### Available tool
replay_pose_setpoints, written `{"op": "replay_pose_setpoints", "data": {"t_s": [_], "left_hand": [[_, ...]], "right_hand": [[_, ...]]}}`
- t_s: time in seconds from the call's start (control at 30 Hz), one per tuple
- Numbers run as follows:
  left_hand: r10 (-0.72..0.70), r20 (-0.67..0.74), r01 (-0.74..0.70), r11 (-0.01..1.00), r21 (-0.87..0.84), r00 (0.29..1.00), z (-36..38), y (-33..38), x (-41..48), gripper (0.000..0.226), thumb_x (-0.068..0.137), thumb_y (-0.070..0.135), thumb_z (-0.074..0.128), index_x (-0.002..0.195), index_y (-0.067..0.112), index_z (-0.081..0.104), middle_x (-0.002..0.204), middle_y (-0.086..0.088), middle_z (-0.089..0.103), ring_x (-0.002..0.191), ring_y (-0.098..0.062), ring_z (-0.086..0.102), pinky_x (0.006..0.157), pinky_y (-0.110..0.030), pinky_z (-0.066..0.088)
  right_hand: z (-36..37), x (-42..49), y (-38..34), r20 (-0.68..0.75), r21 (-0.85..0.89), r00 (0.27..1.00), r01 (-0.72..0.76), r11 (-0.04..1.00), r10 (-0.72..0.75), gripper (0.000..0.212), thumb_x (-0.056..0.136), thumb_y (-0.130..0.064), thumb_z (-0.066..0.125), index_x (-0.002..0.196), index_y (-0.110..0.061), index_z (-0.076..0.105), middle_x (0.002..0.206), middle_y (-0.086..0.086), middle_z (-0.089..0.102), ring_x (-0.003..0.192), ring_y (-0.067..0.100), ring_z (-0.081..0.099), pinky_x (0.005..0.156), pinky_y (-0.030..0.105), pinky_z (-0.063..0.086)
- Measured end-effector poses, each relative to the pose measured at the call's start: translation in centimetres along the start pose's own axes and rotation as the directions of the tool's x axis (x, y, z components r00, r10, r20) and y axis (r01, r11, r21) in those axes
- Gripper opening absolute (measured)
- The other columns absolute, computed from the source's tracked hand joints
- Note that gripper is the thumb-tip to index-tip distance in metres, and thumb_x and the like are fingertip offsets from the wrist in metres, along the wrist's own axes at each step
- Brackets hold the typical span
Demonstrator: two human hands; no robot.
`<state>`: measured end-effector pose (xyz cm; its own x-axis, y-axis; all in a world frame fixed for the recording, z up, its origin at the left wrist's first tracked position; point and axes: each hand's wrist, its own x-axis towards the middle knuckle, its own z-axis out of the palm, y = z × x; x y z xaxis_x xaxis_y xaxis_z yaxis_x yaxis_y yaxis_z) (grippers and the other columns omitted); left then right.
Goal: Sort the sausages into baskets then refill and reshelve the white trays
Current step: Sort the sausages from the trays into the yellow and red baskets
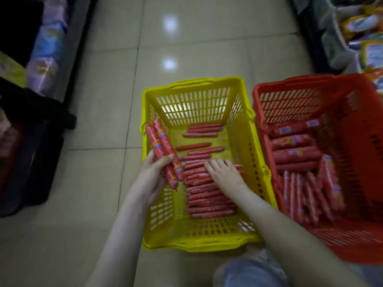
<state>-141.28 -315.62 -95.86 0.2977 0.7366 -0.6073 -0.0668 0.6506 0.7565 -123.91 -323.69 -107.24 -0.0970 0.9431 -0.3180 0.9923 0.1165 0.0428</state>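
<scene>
Closest to us, our left hand (pixel 154 175) is wrapped around a bundle of labelled sausages (pixel 163 150), parked over the left rim of the yellow basket (pixel 199 245), probably to keep them together as one batch. Our right hand (pixel 222 172) lies with its fingers spread and loose on the thin sausages (pixel 207 199) lined up inside, gripping nothing. Looks like we're squaring up the row. Further right, the red basket (pixel 352 121) holds the fatter sausages (pixel 294 154), so the kinds stay apart.

the red basket (pixel 310 88) runs off the right edge; shelf packets (pixel 369 27) are blurred, sausage labels (pixel 161 133) unreadable.
</scene>
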Motion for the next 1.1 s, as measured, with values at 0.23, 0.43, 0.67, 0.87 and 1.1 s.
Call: {"op": "replay_pose_setpoints", "data": {"t_s": [0.23, 0.43, 0.67, 0.87, 1.1], "left_hand": [[-0.08, -0.009, 0.08, 0.994, 0.069, 0.997, 1.1, -4.7, 4.7, 0.025, 0.089, 0.002, 0.054, 0.108, 0.019, 0.055, 0.088, -0.01, 0.071, 0.073, -0.023, 0.069, 0.059, -0.035, 0.056], [-0.12, 0.245, 0.136, 0.989, -0.05, 0.962, 6.0, -6.0, 6.2, 0.039, 0.076, 0.006, 0.063, 0.115, 0.011, 0.058, 0.098, -0.015, 0.069, 0.08, -0.025, 0.068, 0.075, -0.04, 0.057], [-0.163, 0.577, 0.053, 0.978, 0.202, 0.8, 13.6, -4.2, 5.7, 0.045, 0.088, 0.025, 0.057, 0.133, 0.025, 0.051, 0.127, -0.005, 0.062, 0.113, -0.023, 0.061, 0.09, -0.043, 0.051], [0.067, 0.557, -0.516, 0.481, 0.709, 0.828, 20.1, -4.9, 4.9, 0.046, 0.101, 0.037, 0.035, 0.147, 0.038, 0.03, 0.136, -0.012, 0.047, 0.126, -0.028, 0.043, 0.11, -0.036, 0.032], [0.354, 0.562, -0.557, -0.127, 0.821, 0.747, 20.6, -12.6, 4.0, 0.066, 0.086, 0.053, 0.038, 0.148, 0.029, 0.033, 0.154, -0.025, 0.016, 0.142, -0.039, 0.017, 0.113, -0.056, 0.016]], "right_hand": [[5.2, 2.4, -0.8, 0.405, 0.358, 0.914, -0.184, 0.916, 0.026, 0.067, 0.102, -0.044, 0.028, 0.152, -0.022, -0.011, 0.16, 0.006, -0.007, 0.147, 0.024, -0.004, 0.118, 0.043, 0.003], [-3.3, 1.0, 2.2, 0.233, 0.93, 0.907, -0.102, -0.354, 0.351, 0.032, 0.103, -0.019, 0.034, 0.123, -0.003, 0.053, 0.083, -0.005, 0.065, 0.071, 0.005, 0.061, 0.066, 0.019, 0.051], [-8.0, -4.2, 8.3, 0.183, 0.809, 0.894, 0.1, -0.579, 0.41, 0.035, 0.086, -0.024, 0.055, 0.111, 0.0, 0.062, 0.098, 0.01, 0.071, 0.092, 0.016, 0.068, 0.08, 0.025, 0.054], [-7.5, -9.1, 12.9, 0.152, 0.745, 0.875, 0.204, -0.635, 0.46, 0.032, 0.083, -0.016, 0.054, 0.112, -0.002, 0.06, 0.099, 0.011, 0.071, 0.088, 0.018, 0.069, 0.084, 0.033, 0.055], [4.3, -13.7, 15.0, 0.434, 0.837, 0.661, -0.548, -0.001, 0.612, 0.047, 0.093, -0.018, 0.059, 0.135, -0.007, 0.042, 0.133, 0.014, 0.053, 0.123, 0.024, 0.051, 0.098, 0.026, 0.038]]}}
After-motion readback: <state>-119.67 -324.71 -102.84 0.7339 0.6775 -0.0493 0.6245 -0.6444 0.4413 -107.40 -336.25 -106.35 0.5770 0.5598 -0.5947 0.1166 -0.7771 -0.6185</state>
